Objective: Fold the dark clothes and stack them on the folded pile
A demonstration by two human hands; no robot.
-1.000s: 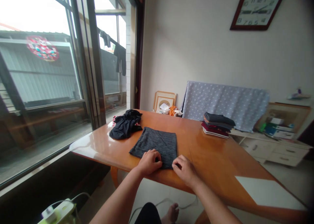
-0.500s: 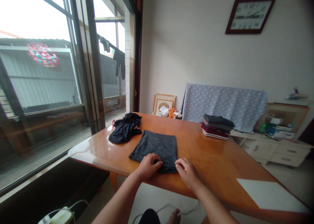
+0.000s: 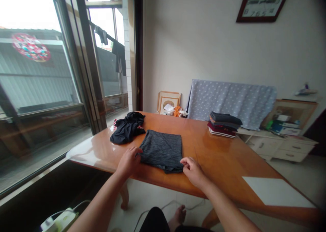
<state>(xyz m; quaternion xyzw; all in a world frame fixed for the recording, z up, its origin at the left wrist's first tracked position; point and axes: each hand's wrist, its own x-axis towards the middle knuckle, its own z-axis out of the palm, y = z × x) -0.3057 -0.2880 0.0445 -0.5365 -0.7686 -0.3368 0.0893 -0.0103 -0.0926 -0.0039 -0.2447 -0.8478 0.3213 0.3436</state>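
Note:
A dark grey heathered garment (image 3: 161,150) lies folded into a rough square near the front edge of the wooden table. What kind of garment it is, I cannot tell. My left hand (image 3: 129,160) is at its left edge, fingers curled onto the cloth. At the near right corner, my right hand (image 3: 193,170) has thumb and fingers closed at the cloth's edge. The near edge bunches slightly between the hands. Behind it to the left, a crumpled black garment (image 3: 127,128) lies with red-and-white striped cloth (image 3: 115,124) showing beside it.
A stack of folded clothes (image 3: 224,125) stands on the far right of the table (image 3: 203,154). A white sheet (image 3: 276,191) lies near the right edge. Windows (image 3: 43,76) flank the left side. A power strip (image 3: 59,220) is low at the left.
My left hand has moved left from the near edge to the garment's left edge. The garment's left side, which flared outward, is now drawn in straighter. My right hand stays by the near right corner.

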